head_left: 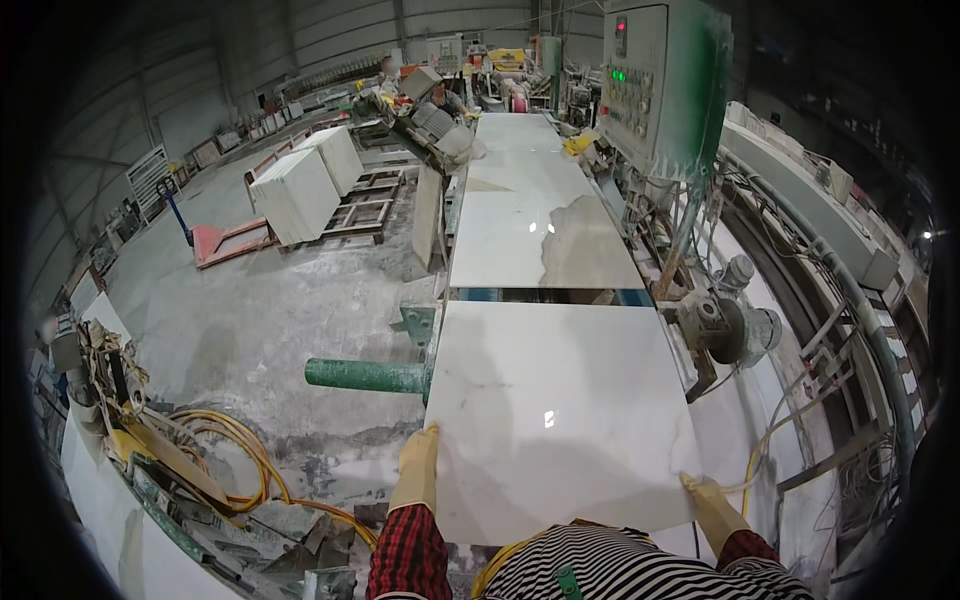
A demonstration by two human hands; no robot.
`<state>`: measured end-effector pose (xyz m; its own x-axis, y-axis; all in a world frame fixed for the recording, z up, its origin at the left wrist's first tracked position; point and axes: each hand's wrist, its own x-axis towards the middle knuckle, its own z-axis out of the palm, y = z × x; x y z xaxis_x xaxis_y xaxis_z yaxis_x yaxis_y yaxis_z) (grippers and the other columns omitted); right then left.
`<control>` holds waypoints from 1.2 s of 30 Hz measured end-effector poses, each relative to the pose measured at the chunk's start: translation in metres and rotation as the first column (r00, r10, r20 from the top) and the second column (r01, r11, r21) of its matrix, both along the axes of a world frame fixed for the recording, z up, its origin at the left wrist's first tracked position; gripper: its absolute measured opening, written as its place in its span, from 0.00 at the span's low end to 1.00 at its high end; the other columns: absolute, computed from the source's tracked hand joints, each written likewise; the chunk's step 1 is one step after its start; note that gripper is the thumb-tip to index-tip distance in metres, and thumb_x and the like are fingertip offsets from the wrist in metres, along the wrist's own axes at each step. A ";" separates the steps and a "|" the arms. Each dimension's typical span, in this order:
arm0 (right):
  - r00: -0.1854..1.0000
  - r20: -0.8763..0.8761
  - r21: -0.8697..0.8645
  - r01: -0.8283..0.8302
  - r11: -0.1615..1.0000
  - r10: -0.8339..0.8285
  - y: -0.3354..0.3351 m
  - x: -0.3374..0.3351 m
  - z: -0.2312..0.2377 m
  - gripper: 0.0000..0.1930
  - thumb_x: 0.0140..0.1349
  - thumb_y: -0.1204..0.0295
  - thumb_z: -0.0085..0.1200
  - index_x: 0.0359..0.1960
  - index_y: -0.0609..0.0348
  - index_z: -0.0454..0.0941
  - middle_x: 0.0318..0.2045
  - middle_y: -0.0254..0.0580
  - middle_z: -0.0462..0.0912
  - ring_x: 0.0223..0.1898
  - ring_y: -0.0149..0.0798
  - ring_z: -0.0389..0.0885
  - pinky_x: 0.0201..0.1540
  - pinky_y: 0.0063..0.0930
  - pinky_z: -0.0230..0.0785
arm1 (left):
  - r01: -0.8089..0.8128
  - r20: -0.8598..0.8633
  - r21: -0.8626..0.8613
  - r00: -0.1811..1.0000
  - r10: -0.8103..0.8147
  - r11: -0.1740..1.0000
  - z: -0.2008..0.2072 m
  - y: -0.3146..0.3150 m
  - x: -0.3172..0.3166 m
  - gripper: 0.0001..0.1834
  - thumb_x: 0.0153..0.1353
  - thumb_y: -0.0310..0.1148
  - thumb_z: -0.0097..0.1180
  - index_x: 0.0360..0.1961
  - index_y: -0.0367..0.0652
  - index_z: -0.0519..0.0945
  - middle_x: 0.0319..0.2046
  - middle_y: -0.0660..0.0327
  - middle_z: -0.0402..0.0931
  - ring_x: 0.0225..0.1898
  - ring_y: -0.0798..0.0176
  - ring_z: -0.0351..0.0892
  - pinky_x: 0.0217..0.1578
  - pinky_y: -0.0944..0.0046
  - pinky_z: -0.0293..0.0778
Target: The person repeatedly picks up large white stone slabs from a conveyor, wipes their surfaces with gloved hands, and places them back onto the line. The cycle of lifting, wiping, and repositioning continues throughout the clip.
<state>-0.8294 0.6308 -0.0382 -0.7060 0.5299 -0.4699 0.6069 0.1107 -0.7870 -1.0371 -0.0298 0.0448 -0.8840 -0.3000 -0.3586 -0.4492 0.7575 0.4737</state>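
Note:
A glossy white stone slab [555,400] with faint grey veining lies flat in front of me on a conveyor line, its near edge by my waist. My left hand [416,468], in a pale yellow glove, grips the slab's left edge near the front corner. On the opposite edge, my right hand [712,505], gloved alike, is closed at the near right corner. The undersides of both hands are hidden. Past a narrow gap lies another polished slab [490,235], with a grey-brown patch on its right side. Further slabs follow behind it.
A green roller [365,375] juts out left of the line. A motor [728,325] and a control cabinet [660,85] stand on the right. Stacked white slabs [300,195] rest on racks beside a red pallet jack [230,240]. An orange hose [265,465] coils at lower left.

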 end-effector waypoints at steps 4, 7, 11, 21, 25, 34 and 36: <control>0.999 0.039 0.021 0.018 1.000 -0.019 -0.009 -0.026 0.006 0.35 0.71 0.56 0.75 0.66 0.75 0.79 0.54 0.53 0.89 0.50 0.44 0.89 0.54 0.44 0.84 | -0.042 0.022 0.020 0.999 0.042 0.999 -0.006 -0.005 -0.017 0.44 0.84 0.67 0.31 0.64 0.40 0.88 0.63 0.39 0.87 0.68 0.34 0.83 0.69 0.39 0.76; 0.991 0.133 0.060 0.025 0.998 -0.033 -0.005 -0.035 0.015 0.35 0.71 0.55 0.74 0.67 0.75 0.79 0.58 0.54 0.88 0.54 0.44 0.88 0.57 0.43 0.83 | -0.052 0.038 0.078 0.998 0.049 0.996 0.005 0.012 -0.027 0.45 0.84 0.68 0.30 0.64 0.40 0.88 0.63 0.38 0.87 0.68 0.34 0.83 0.69 0.39 0.76; 0.980 0.193 0.118 -0.081 0.990 0.057 -0.036 -0.058 0.058 0.41 0.70 0.54 0.74 0.72 0.77 0.75 0.62 0.57 0.87 0.58 0.47 0.88 0.61 0.41 0.81 | -0.027 0.064 -0.023 0.998 0.028 0.999 -0.011 -0.001 -0.043 0.46 0.84 0.68 0.30 0.64 0.40 0.88 0.64 0.38 0.86 0.68 0.34 0.83 0.69 0.38 0.75; 0.972 0.230 0.175 -0.095 0.980 0.053 -0.040 -0.082 0.070 0.55 0.66 0.48 0.76 0.80 0.80 0.65 0.72 0.70 0.79 0.69 0.56 0.84 0.71 0.42 0.77 | -0.119 0.047 0.060 0.992 0.117 0.991 -0.055 -0.013 -0.070 0.46 0.82 0.70 0.31 0.65 0.40 0.88 0.67 0.40 0.84 0.71 0.35 0.81 0.71 0.40 0.73; 0.926 0.377 0.158 -0.098 0.983 0.032 -0.044 -0.094 0.090 0.54 0.67 0.46 0.73 0.80 0.81 0.65 0.71 0.70 0.80 0.67 0.57 0.86 0.69 0.44 0.79 | -0.135 0.068 0.076 0.989 0.130 0.988 -0.025 0.010 -0.076 0.45 0.82 0.69 0.34 0.67 0.40 0.87 0.68 0.40 0.84 0.71 0.35 0.80 0.70 0.40 0.73; 0.924 0.373 0.157 -0.158 0.975 0.089 -0.058 -0.104 0.123 0.47 0.70 0.42 0.68 0.77 0.72 0.73 0.64 0.62 0.88 0.61 0.54 0.90 0.64 0.46 0.81 | -0.252 0.129 0.269 0.966 0.224 0.930 -0.015 0.012 -0.074 0.45 0.81 0.69 0.43 0.74 0.37 0.80 0.72 0.39 0.80 0.70 0.37 0.83 0.66 0.41 0.77; 0.929 0.350 0.144 -0.176 0.974 0.116 -0.068 -0.107 0.143 0.51 0.69 0.41 0.68 0.78 0.74 0.70 0.64 0.65 0.87 0.61 0.55 0.90 0.65 0.47 0.81 | -0.322 0.145 0.370 0.946 0.289 0.871 -0.019 0.013 -0.075 0.44 0.81 0.68 0.44 0.74 0.38 0.80 0.72 0.39 0.81 0.69 0.38 0.84 0.65 0.42 0.78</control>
<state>-0.9366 0.5627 0.1045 -0.5970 0.5256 -0.6061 0.7999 0.3319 -0.5000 -1.1126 -0.0171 0.0255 -0.7329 -0.3744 -0.5680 -0.6786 0.3424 0.6499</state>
